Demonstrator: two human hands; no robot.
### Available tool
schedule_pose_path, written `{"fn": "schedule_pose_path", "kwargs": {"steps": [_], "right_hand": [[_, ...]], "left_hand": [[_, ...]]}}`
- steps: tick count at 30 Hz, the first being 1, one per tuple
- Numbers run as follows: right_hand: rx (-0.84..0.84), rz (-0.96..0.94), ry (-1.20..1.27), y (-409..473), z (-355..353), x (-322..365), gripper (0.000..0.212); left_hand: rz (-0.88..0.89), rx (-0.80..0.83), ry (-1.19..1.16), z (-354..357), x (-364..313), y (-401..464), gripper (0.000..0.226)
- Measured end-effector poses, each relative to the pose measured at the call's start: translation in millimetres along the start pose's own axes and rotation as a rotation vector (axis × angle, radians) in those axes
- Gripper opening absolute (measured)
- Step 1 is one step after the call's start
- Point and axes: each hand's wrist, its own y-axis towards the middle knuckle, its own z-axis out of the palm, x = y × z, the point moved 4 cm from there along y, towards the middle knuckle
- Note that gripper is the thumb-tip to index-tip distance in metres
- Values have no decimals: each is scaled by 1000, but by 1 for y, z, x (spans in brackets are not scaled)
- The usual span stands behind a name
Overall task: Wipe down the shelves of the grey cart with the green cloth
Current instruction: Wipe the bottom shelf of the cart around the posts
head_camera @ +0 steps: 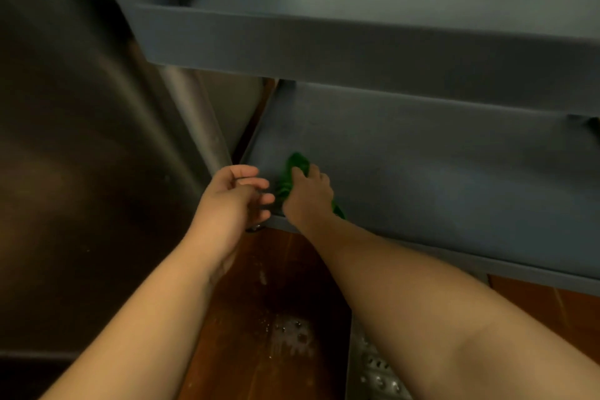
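The grey cart fills the upper right, with its upper shelf rim (357,45) above and its lower shelf (422,172) below. My right hand (308,196) presses a bunched green cloth (293,172) onto the near left corner of the lower shelf. Most of the cloth is hidden under the hand; a bit of green shows by the wrist. My left hand (235,196) hovers just left of that corner with its fingers apart and curled, holding nothing that I can see.
A stainless steel panel (81,156) and a metal leg (198,120) stand close on the left. Below is a red-brown tiled floor (269,302) with wet spots and a perforated metal drain grate (376,373).
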Motion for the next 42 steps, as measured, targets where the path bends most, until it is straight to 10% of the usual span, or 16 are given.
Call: {"fn": "schedule_pose_path", "kwargs": {"steps": [8, 29, 42], "right_hand": [[-6, -115, -51, -4, -16, -35, 65], [-105, 473, 9, -123, -217, -514, 74], [-181, 403, 18, -146, -203, -519, 73]], "left_hand": [[-1, -3, 54, 27, 4, -8, 32], [-25, 356, 180, 390, 72, -101, 32], [46, 233, 472, 375, 112, -101, 28]]}}
